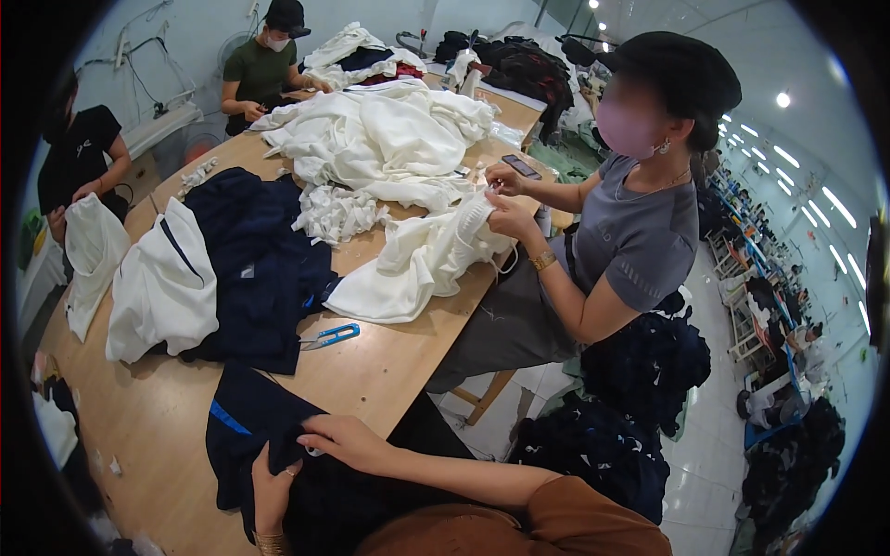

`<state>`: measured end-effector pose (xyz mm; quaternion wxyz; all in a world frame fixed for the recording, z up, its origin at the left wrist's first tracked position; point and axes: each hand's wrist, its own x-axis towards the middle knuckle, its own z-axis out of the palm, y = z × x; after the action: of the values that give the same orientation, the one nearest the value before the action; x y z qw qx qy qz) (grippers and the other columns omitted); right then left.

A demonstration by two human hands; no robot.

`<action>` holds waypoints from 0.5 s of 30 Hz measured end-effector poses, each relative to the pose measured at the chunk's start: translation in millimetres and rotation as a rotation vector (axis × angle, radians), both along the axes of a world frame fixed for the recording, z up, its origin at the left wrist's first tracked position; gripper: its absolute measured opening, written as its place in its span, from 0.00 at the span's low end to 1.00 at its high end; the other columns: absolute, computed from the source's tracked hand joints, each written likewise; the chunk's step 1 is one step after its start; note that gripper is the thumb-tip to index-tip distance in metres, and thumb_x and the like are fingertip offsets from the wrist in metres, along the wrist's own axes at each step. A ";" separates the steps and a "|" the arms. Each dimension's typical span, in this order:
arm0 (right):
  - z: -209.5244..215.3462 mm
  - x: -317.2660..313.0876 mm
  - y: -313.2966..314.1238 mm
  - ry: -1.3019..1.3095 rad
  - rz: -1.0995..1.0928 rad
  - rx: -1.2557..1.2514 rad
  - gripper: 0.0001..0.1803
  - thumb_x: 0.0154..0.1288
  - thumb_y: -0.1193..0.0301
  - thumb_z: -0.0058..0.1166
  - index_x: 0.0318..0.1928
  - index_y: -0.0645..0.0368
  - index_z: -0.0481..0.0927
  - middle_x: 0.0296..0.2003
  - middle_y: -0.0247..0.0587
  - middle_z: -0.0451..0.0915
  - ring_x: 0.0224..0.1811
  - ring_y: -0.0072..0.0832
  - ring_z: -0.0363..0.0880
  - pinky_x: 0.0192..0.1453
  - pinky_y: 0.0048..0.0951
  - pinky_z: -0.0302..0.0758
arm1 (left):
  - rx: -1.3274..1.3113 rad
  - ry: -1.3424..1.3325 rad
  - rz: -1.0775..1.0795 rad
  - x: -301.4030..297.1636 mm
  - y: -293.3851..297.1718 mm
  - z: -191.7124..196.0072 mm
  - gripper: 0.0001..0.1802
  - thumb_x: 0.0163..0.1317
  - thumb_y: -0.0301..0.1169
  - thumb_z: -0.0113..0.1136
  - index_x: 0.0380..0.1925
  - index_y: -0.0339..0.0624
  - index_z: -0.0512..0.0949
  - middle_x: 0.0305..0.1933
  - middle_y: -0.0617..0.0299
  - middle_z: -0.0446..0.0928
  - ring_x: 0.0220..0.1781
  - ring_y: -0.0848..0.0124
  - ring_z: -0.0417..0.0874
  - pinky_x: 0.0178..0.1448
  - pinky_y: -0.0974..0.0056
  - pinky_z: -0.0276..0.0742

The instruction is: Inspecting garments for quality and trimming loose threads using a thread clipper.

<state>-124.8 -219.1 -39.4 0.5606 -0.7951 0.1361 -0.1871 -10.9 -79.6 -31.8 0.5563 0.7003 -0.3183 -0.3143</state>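
A dark navy garment [250,403] with a bright blue strip lies over the table's near edge and down into my lap. My left hand [272,491], with a ring and a gold bracelet at the wrist, pinches a fold of it. Just right of that, my right hand [350,443] has its fingers closed on the same cloth. A small pale, shiny bit [314,451] shows under the right fingers, too small to name. Beyond the garment lie blue-handled thread snips [336,335], touched by neither hand.
On the wooden table [371,371] lie a navy garment pile [255,273], a white garment [162,287] and a large white heap [380,139]. A co-worker [640,213] at right handles white cloth; two more work at the far left. Dark bundles [603,454] lie on the floor.
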 end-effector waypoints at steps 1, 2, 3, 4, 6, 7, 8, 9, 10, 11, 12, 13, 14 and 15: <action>-7.9 -5.0 -1.2 -0.001 -0.006 -0.002 0.11 0.65 0.67 0.48 0.38 0.65 0.74 0.28 0.46 0.75 0.31 0.35 0.75 0.36 0.29 0.71 | -0.002 -0.001 -0.006 -0.5 -1.9 -0.4 0.19 0.49 0.26 0.59 0.42 0.28 0.74 0.36 0.54 0.79 0.39 0.69 0.77 0.47 0.68 0.71; -19.7 -10.8 3.2 0.051 0.029 -0.306 0.10 0.63 0.69 0.46 0.36 0.64 0.73 0.29 0.45 0.74 0.33 0.36 0.74 0.38 0.31 0.71 | 0.017 0.108 0.038 -0.9 -3.6 -1.0 0.20 0.49 0.26 0.59 0.43 0.27 0.73 0.39 0.51 0.78 0.41 0.66 0.78 0.49 0.66 0.71; -31.9 -16.2 8.9 0.103 0.064 -0.609 0.08 0.61 0.72 0.45 0.34 0.64 0.73 0.30 0.45 0.73 0.36 0.37 0.74 0.39 0.33 0.70 | 0.036 0.217 0.082 -1.6 -5.3 -2.3 0.22 0.49 0.27 0.60 0.44 0.25 0.72 0.42 0.47 0.78 0.43 0.63 0.78 0.50 0.65 0.71; -43.2 -19.0 16.9 0.153 0.146 -0.758 0.07 0.57 0.74 0.43 0.34 0.63 0.73 0.31 0.43 0.71 0.38 0.36 0.72 0.41 0.32 0.71 | 0.038 0.213 0.087 -2.1 -4.0 -12.8 0.22 0.49 0.27 0.60 0.44 0.25 0.72 0.42 0.47 0.78 0.43 0.63 0.78 0.50 0.65 0.71; -24.8 -25.3 26.3 0.146 0.249 -0.852 0.06 0.55 0.74 0.45 0.33 0.62 0.74 0.31 0.42 0.73 0.36 0.34 0.73 0.39 0.30 0.71 | 0.284 -0.475 0.182 -0.3 0.3 -43.1 0.26 0.48 0.28 0.61 0.47 0.23 0.70 0.46 0.40 0.75 0.48 0.53 0.77 0.53 0.59 0.70; -10.6 -29.6 24.3 0.149 0.311 -0.876 0.07 0.55 0.74 0.45 0.32 0.62 0.74 0.30 0.42 0.74 0.35 0.33 0.74 0.39 0.30 0.72 | 0.286 -0.471 0.181 1.6 -2.2 -41.3 0.26 0.48 0.28 0.61 0.47 0.23 0.70 0.46 0.40 0.75 0.48 0.53 0.77 0.53 0.59 0.70; -2.4 -30.8 22.6 0.150 0.319 -0.872 0.07 0.55 0.74 0.45 0.32 0.62 0.74 0.30 0.42 0.74 0.35 0.33 0.74 0.39 0.30 0.72 | 0.306 -0.492 0.035 4.2 -5.7 -35.7 0.27 0.48 0.28 0.61 0.48 0.23 0.69 0.48 0.36 0.73 0.49 0.48 0.75 0.54 0.57 0.70; 4.1 -31.4 20.8 0.147 0.342 -0.908 0.06 0.55 0.73 0.45 0.32 0.61 0.74 0.29 0.42 0.74 0.34 0.34 0.74 0.38 0.30 0.72 | 0.327 -0.509 -0.112 6.1 -5.4 -33.9 0.29 0.47 0.28 0.62 0.49 0.22 0.68 0.49 0.33 0.71 0.51 0.44 0.73 0.55 0.55 0.69; 9.7 -31.2 18.3 0.141 0.371 -0.940 0.06 0.55 0.72 0.45 0.32 0.61 0.73 0.29 0.41 0.73 0.33 0.34 0.74 0.37 0.30 0.72 | 0.206 -0.699 -0.166 9.0 -0.6 -45.3 0.26 0.46 0.28 0.62 0.46 0.25 0.70 0.44 0.36 0.73 0.47 0.43 0.74 0.51 0.54 0.71; 10.2 -26.8 12.9 0.133 0.360 -0.892 0.05 0.55 0.71 0.46 0.30 0.60 0.73 0.28 0.41 0.73 0.31 0.35 0.74 0.36 0.32 0.73 | 0.220 -0.689 -0.154 4.7 -3.3 -36.7 0.26 0.46 0.28 0.62 0.46 0.25 0.70 0.44 0.36 0.73 0.47 0.43 0.74 0.51 0.54 0.71; 11.5 -22.1 8.5 0.134 0.355 -0.874 0.05 0.55 0.71 0.46 0.30 0.59 0.73 0.29 0.41 0.73 0.32 0.35 0.74 0.37 0.32 0.72 | 0.309 -0.647 -0.274 0.8 -9.8 -26.0 0.24 0.47 0.29 0.62 0.44 0.27 0.71 0.40 0.39 0.74 0.45 0.44 0.74 0.49 0.52 0.70; 12.7 -16.2 5.4 0.132 0.357 -0.852 0.05 0.55 0.71 0.46 0.30 0.59 0.72 0.29 0.41 0.73 0.33 0.35 0.74 0.37 0.32 0.72 | 0.401 -0.596 -0.389 -1.7 -9.3 -20.1 0.22 0.47 0.29 0.62 0.42 0.29 0.72 0.37 0.42 0.75 0.43 0.45 0.74 0.47 0.50 0.69; 9.8 -10.1 7.2 0.066 0.322 -0.790 0.06 0.55 0.71 0.47 0.29 0.60 0.72 0.30 0.43 0.73 0.35 0.36 0.74 0.39 0.33 0.72 | 0.236 -0.637 -0.447 3.4 -10.5 -37.0 0.16 0.48 0.30 0.62 0.36 0.34 0.72 0.31 0.47 0.74 0.39 0.48 0.74 0.43 0.48 0.68; 2.3 -3.6 6.5 0.041 0.313 -0.732 0.05 0.55 0.72 0.47 0.30 0.60 0.72 0.32 0.44 0.73 0.37 0.39 0.73 0.41 0.35 0.72 | 0.160 -0.723 -0.432 3.3 -2.1 -49.6 0.15 0.48 0.30 0.62 0.35 0.35 0.72 0.32 0.47 0.74 0.39 0.49 0.74 0.44 0.49 0.68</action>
<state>-128.4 -212.6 -37.0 0.2592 -0.9570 -0.0514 -0.1197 -7.7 -81.7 -81.4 0.2743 0.7236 -0.6067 -0.1816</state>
